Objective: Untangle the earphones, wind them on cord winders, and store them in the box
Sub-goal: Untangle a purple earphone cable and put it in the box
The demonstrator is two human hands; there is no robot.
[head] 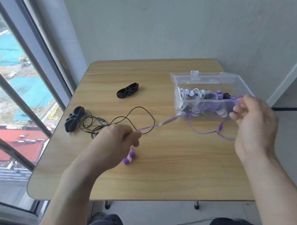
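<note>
Window-side wooden desk (170, 177). Purple earphone cord (167, 122) stretched above it, pinched by left hand (118, 144) and right hand (253, 124); buds (128, 158) dangle. Light, limp, snag-prone: best gripped near ends. Box (237, 85), black winder (128, 90) nearby.

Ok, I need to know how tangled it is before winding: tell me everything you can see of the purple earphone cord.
The purple earphone cord is thin, looks rubbery, and is stretched in the air between both hands above the wooden table. The left hand grips one end, with the purple earbuds dangling below it. The right hand pinches the other part in front of the clear box. A slack loop with a small junction piece hangs under the taut stretch. It crosses over the black earphones' cord.
</note>
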